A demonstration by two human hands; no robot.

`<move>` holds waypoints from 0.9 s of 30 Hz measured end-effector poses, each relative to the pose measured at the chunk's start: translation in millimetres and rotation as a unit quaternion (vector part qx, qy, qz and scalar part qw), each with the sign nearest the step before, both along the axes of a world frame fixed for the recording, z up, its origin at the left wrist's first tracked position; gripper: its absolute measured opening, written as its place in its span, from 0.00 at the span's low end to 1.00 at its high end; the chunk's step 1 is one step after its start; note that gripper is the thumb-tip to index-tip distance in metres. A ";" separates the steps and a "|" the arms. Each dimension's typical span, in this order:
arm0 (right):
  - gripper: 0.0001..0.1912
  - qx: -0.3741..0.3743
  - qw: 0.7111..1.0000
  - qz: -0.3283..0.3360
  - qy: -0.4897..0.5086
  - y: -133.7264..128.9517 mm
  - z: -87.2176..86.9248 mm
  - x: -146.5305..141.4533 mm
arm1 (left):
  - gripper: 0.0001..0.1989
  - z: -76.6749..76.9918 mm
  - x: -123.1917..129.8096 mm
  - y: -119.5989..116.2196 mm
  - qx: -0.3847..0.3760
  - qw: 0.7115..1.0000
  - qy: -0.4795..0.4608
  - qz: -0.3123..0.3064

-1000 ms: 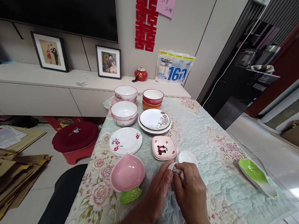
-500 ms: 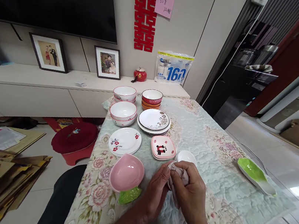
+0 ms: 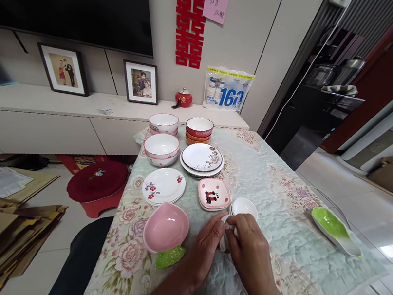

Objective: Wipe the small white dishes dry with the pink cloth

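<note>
Left hand (image 3: pixel 207 242) and right hand (image 3: pixel 251 239) grip one white piece (image 3: pixel 223 244); one green dish (image 3: pixel 334 227) lies near the flowered bench's (image 3: pixel 256 168) right edge; three picture frames (image 3: pixel 140 83) stand beyond.

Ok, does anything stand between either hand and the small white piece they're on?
Nothing visible does: the left hand and right hand both meet at the small white piece. The small white bowls and pink square dishes sit just beyond, not in between.
</note>
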State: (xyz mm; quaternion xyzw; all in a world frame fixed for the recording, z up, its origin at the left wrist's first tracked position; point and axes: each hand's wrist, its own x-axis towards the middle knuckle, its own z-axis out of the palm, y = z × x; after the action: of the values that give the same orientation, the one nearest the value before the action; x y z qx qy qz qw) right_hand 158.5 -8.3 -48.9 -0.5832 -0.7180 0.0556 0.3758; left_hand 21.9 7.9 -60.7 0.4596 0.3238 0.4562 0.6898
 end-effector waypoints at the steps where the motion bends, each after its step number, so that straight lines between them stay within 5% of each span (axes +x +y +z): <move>1: 0.08 0.035 0.999 -0.010 -0.003 1.3 -3.0 -2.6 | 0.25 0.6 0.9 -0.4 0.000 1.000 -0.014 -0.004; 4: 0.08 0.085 0.996 -0.020 0.022 3.5 -5.6 -8.2 | 0.23 1.5 4.5 -2.1 -0.027 0.996 -0.079 -0.015; 8: 0.08 0.022 0.994 0.020 0.109 1.6 4.4 -6.9 | 0.23 0.6 7.5 -3.2 -0.067 0.987 -0.143 -0.015; 15: 0.09 -0.118 0.987 0.088 0.064 -7.2 21.0 -0.1 | 0.23 0.4 1.1 0.8 -0.045 0.997 -0.045 0.048; 18: 0.07 -0.087 0.996 0.028 -0.006 -7.7 17.2 3.4 | 0.22 3.0 1.6 0.4 -0.068 0.995 -0.067 0.042; 23: 0.06 0.051 0.996 -0.063 -0.025 -2.1 11.2 18.0 | 0.26 7.0 6.0 2.5 -0.209 0.970 -0.128 0.010; 27: 0.07 0.067 0.995 -0.072 -0.002 1.0 9.7 23.9 | 0.20 4.5 5.7 5.7 -0.127 0.992 -0.027 -0.009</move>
State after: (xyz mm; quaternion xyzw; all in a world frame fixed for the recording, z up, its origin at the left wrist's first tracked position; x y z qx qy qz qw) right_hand 182.3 -7.2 -39.1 -0.6069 -0.6773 -0.0212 0.4153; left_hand 27.6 13.6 -56.2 0.3592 0.3563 0.4172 0.7549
